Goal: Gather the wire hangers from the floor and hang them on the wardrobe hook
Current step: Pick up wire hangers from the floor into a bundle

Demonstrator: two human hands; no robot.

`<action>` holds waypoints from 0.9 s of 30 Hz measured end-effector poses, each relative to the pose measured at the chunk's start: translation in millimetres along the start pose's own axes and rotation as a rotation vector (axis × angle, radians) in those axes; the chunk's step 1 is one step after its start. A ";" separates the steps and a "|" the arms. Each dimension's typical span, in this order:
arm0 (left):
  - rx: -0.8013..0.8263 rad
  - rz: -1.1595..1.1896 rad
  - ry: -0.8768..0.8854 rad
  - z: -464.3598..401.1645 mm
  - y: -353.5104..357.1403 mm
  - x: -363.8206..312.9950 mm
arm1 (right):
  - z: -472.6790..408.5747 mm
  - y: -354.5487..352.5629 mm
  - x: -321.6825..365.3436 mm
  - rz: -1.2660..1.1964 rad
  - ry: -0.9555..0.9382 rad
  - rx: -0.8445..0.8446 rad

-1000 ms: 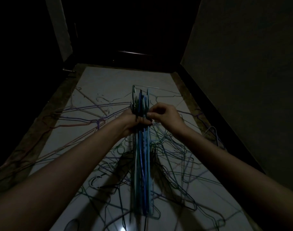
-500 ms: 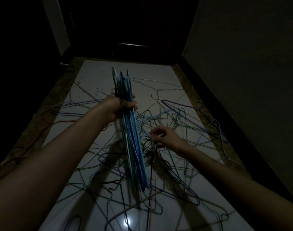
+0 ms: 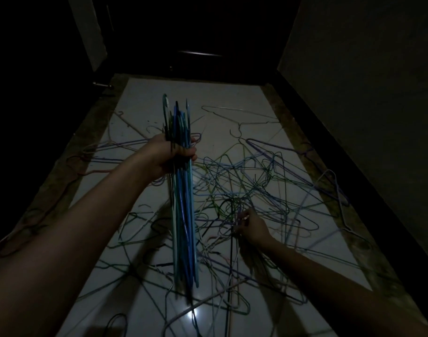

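Meanwhile, left hand (image 3: 170,154) grips bundled hangers (image 3: 183,215) above floor (image 3: 159,93).

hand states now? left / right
Left hand: holding the bundle of hangers.
Right hand: down in the hanger pile; grip cannot be told.

Pretty dim room; pale glossy tile floor (image 3: 222,98) with a speckled darker border; plain wall (image 3: 366,81) right of it; dark door (image 3: 198,40) at its far end; small light glare near its close edge.
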State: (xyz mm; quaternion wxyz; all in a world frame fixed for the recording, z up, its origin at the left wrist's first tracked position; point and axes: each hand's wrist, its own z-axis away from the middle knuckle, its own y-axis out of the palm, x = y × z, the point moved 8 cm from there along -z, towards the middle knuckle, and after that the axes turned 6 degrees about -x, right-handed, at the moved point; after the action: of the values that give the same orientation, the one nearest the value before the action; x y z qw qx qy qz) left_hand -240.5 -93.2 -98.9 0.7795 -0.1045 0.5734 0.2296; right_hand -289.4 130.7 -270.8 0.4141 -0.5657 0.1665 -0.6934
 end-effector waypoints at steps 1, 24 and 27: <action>-0.004 -0.004 0.001 -0.9 -1.4 0.2 | -0.9 -1.5 1.4 -0.006 0.001 -0.031; -0.002 -0.023 0.075 16.1 2.5 -39.7 | 11.6 -74.8 4.5 0.125 -0.084 -0.104; 0.015 -0.011 0.075 17.5 3.5 -42.0 | 15.5 -82.3 6.9 0.005 -0.077 -0.098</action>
State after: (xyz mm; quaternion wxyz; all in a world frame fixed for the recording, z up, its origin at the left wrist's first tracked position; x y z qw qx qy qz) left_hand -237.4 -92.7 -53.4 0.7593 -0.1106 0.6034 0.2168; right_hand -306.9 178.5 -204.1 0.3937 -0.6113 0.1857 -0.6610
